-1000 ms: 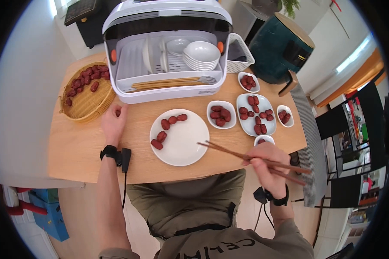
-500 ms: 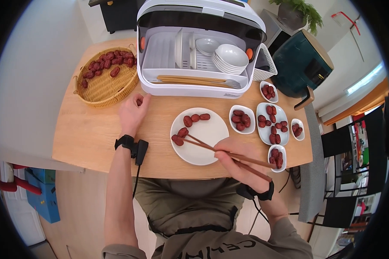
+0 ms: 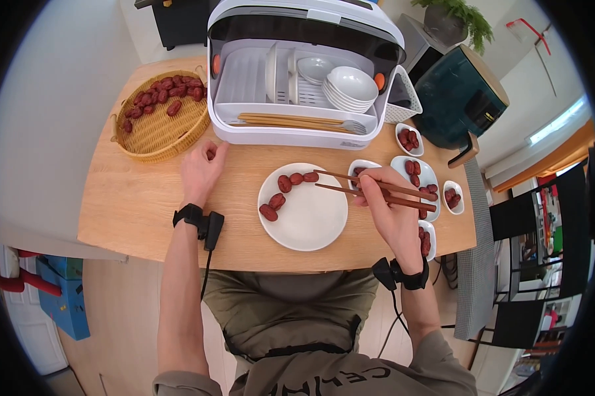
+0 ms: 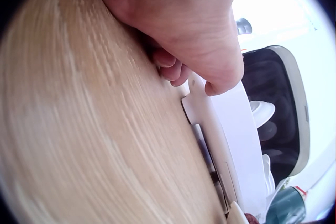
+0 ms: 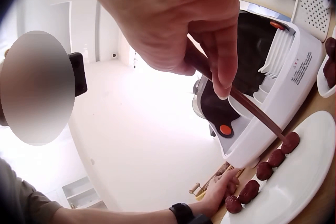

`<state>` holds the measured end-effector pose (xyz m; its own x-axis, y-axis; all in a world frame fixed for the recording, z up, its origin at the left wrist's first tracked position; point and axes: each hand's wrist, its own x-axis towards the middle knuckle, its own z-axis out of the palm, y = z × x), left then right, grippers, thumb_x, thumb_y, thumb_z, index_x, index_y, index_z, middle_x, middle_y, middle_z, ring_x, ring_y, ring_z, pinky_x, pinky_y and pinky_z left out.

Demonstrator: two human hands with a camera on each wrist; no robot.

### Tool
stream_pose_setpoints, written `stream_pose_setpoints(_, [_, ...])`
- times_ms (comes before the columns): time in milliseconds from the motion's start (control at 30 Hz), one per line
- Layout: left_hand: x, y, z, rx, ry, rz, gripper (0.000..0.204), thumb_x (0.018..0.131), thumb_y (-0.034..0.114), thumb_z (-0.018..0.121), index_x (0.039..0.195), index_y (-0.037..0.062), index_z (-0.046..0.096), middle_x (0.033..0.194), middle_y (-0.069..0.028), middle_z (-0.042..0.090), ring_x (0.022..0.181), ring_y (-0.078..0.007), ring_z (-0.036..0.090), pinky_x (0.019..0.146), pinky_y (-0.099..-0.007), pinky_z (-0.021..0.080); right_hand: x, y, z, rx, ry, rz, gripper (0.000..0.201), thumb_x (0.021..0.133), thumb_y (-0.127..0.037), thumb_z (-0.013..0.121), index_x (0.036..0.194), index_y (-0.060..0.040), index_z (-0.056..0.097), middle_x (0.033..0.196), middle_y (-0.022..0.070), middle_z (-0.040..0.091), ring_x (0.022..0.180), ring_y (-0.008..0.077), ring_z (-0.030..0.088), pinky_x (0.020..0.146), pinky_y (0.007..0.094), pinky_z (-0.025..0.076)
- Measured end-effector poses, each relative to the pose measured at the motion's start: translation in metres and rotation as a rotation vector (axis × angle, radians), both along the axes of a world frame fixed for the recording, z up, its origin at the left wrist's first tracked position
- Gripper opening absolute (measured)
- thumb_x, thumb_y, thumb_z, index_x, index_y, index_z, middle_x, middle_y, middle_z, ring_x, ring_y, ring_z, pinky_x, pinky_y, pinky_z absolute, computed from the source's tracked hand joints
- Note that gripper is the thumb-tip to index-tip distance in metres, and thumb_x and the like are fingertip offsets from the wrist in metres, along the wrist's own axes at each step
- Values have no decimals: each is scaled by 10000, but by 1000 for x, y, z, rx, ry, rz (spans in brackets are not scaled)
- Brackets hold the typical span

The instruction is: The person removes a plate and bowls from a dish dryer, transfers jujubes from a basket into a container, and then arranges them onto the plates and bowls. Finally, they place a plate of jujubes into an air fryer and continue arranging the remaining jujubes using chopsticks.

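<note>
My right hand (image 3: 393, 208) holds a pair of wooden chopsticks (image 3: 406, 197) over the right side of a round white plate (image 3: 304, 224). A curved row of red dates (image 3: 284, 183) lies along the plate's upper left. The chopstick tips stand apart around the row's right-hand date (image 3: 311, 177); in the right wrist view a chopstick (image 5: 257, 112) reaches that date (image 5: 290, 141). My left hand (image 3: 204, 170) rests on the table left of the plate. Its fingers are loosely curled, and the left wrist view shows nothing held between thumb and fingers (image 4: 170, 69).
A wicker basket (image 3: 156, 145) of dates sits at the back left. Behind the plate stands a white dish cabinet (image 3: 278, 136) holding bowls and chopsticks. On the right are small date bowls (image 3: 409, 140), a square plate (image 3: 429, 166) and a dark green air fryer (image 3: 459, 92).
The right hand first brought the chopsticks left to the row's lower dates, then up and right to its right-hand end. The left hand stayed on the table; the head view shifted.
</note>
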<state>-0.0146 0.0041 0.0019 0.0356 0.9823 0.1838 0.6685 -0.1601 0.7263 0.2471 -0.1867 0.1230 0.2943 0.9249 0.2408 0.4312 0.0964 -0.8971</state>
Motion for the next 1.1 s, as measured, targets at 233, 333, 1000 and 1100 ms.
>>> stream_pose_setpoints(233, [-1, 2, 0, -6, 29, -5, 469, 858, 455, 611, 802, -7, 664, 694, -150, 657, 670, -312, 642, 647, -397, 482, -10, 8, 5, 17, -4, 56, 112, 918, -71, 614, 919, 40, 626, 783, 97, 615, 652, 155, 663, 556, 244, 499])
stream_pose_setpoints(333, [0, 0, 2, -11, 30, 9, 469, 858, 455, 613, 797, -7, 663, 691, -148, 654, 661, -310, 637, 641, -393, 480, -12, 9, 7, 70, -163, 141, 94, 898, -65, 641, 927, 24, 649, 767, 101, 633, 651, 170, 636, 565, 274, 484])
stream_pose_setpoints(1000, [-2, 8, -13, 15, -58, -47, 418, 892, 395, 628, 806, -14, 622, 667, -104, 602, 626, -190, 571, 617, -332, 450, -16, 4, -5, 314, -230, 252, 75, 844, -15, 673, 911, -22, 638, 815, 92, 619, 628, 247, 606, 523, 327, 474])
stream_pose_setpoints(1100, [-4, 9, -14, 11, -76, -55, 425, 900, 381, 626, 780, -25, 587, 642, -80, 555, 608, -155, 512, 606, -310, 426, -7, -6, 3, 318, -240, 221, 94, 841, 0, 676, 923, -27, 638, 802, 82, 608, 610, 220, 593, 516, 307, 459])
